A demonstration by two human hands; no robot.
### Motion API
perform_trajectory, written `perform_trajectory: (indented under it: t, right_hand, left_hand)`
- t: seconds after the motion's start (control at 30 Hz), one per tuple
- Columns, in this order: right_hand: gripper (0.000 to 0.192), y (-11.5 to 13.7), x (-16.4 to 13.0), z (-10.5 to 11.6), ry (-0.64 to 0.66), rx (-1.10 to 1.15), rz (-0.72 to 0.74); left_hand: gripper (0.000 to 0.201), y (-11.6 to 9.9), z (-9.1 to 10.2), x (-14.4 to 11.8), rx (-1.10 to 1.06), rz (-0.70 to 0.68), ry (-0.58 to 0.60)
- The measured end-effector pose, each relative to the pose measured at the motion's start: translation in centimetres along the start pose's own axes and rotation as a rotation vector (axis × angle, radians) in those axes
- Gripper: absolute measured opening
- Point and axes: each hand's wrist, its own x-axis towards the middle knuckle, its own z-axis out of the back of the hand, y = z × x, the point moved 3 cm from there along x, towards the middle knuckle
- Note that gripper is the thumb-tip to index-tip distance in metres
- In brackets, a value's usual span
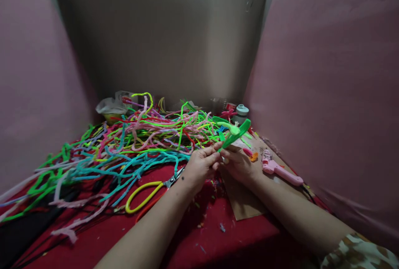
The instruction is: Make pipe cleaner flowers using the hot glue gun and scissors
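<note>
Both hands meet over the front of the table. Between the fingertips of my left hand and my right hand is a green pipe-cleaner flower, with long leaf-like pieces and a paler green part on top. The fingers of each hand are closed at its lower end; the stem is mostly hidden by them. Just left of my left wrist lie scissors with a yellow handle loop, partly covered by my forearm. Beyond the hands spreads a big tangled heap of coloured pipe cleaners.
A pink hot glue gun rests on brown cardboard at the right, its cord trailing toward me. Orange and pink scraps lie near it. A light blue-lidded jar stands at the back. Pink side walls and a grey panel enclose the red-covered table.
</note>
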Motion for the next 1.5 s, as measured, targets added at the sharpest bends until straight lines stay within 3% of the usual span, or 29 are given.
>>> perform_trajectory:
  t: [0.13,0.3,0.4,0.57,0.67,0.73,0.97,1.13,1.37,1.43,1.5]
  right_hand:
    - [0.016,0.0,0.1,-0.2,0.031,0.242,-0.058]
    - [0.015,0.6,0.0,-0.5,0.037,0.324,-0.097]
    - [0.009,0.5,0.0,-0.4,-0.043,0.307,-0.095]
    - [0.005,1.0,-0.4,-0.6,-0.123,0.245,-0.073]
    - [0.004,1.7,-0.6,-1.0,-0.136,0.181,-0.055]
    - [0.005,1.8,-0.6,-1.1,-0.127,0.144,-0.044]
    - [0.009,0.6,-0.2,-0.7,-0.046,0.221,-0.062]
    - [0.005,1.8,-0.5,-0.8,-0.008,0.172,0.012]
    - [0.008,2.1,-0.3,-0.3,0.045,0.041,0.089]
    - [0.008,2.0,-0.3,-0.2,0.019,0.030,0.096]
    - [0.010,2.0,-0.2,-0.2,-0.021,0.020,0.091]
  left_hand:
    - [0.019,0.3,-0.1,-0.4,-0.254,0.142,0.188]
    - [0.020,0.6,0.0,-0.4,-0.254,0.183,0.281]
    - [0.021,0.4,-0.1,-0.2,0.019,0.050,0.136]
    - [0.012,-0.6,-0.3,-1.1,0.996,-0.406,-0.360]
    - [0.015,-0.4,-0.2,-1.2,1.162,-0.431,-0.398]
    - [0.019,-0.3,0.1,-0.8,1.041,-0.387,-0.361]
    - [0.025,-0.1,0.5,0.1,0.248,-0.065,-0.064]
    - [0.023,-0.3,0.1,-0.4,-0.085,0.018,0.095]
    - [0.016,-0.2,0.2,-0.5,-0.160,0.049,0.200]
    - [0.018,-0.3,0.3,-0.4,-0.079,0.038,0.183]
    - [0.019,-0.5,0.4,-0.3,0.134,-0.015,0.101]
